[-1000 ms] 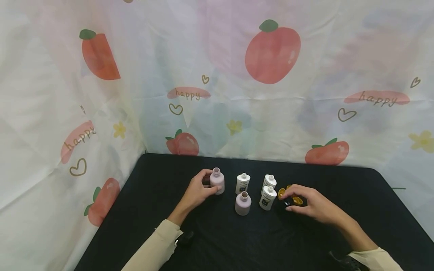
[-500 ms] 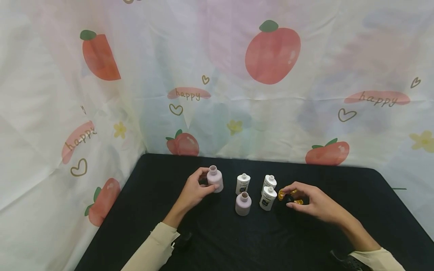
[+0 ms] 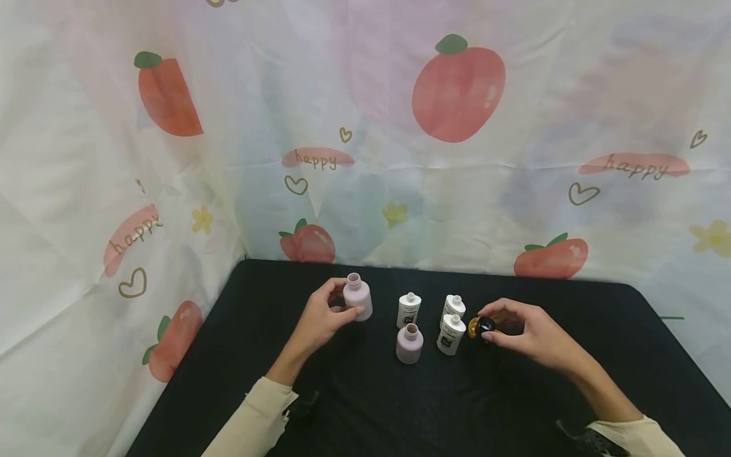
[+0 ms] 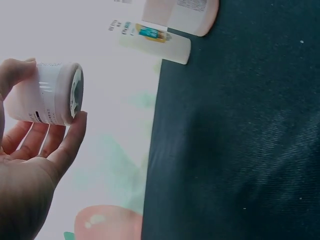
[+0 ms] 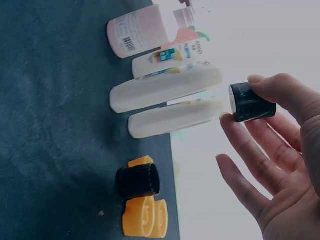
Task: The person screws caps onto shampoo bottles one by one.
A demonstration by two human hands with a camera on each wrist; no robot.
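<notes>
My left hand [image 3: 320, 317] grips a pale pink bottle [image 3: 358, 301] round its body. The bottle is upright and capless, its neck bare; in the left wrist view its base [image 4: 76, 93] shows, raised off the table. Between thumb and fingers, my right hand [image 3: 528, 333] pinches a black bottle cap [image 5: 252, 102], also lifted. Below that hand lie yellow caps [image 5: 139, 216] and a second black cap [image 5: 137, 181], partly hidden by the fingers in the head view. A second pink bottle [image 3: 409, 346], its neck bare too, stands between the hands.
Three white bottles without caps stand mid-table: one [image 3: 408, 311] behind the second pink bottle, one [image 3: 450, 336] nearer the right hand, and another [image 3: 454, 305] partly hidden behind it. A black cloth [image 3: 377, 406] covers the table. Printed fabric [image 3: 457, 209] hangs behind and on the left.
My left hand has raised the pink bottle and drawn it slightly left. My right hand has picked a black cap up from among the caps and lifted it.
</notes>
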